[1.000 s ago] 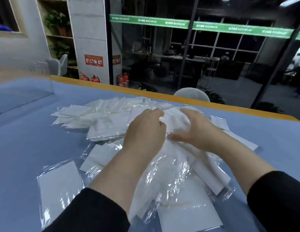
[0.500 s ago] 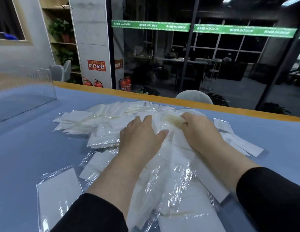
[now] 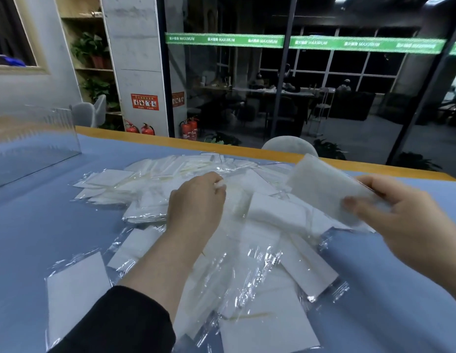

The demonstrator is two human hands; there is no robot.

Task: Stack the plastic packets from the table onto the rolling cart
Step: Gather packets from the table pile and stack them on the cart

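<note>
White packet (image 3: 321, 187) pinched in right hand (image 3: 405, 222).

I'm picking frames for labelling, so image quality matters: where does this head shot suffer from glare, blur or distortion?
Head view: glare streaks the clear wrap of the packet pile; the packet gripped by the right hand is motion-blurred; the left hand is fairly sharp; wide-angle bending curves the table edge; the room behind the glass is dim.
</note>
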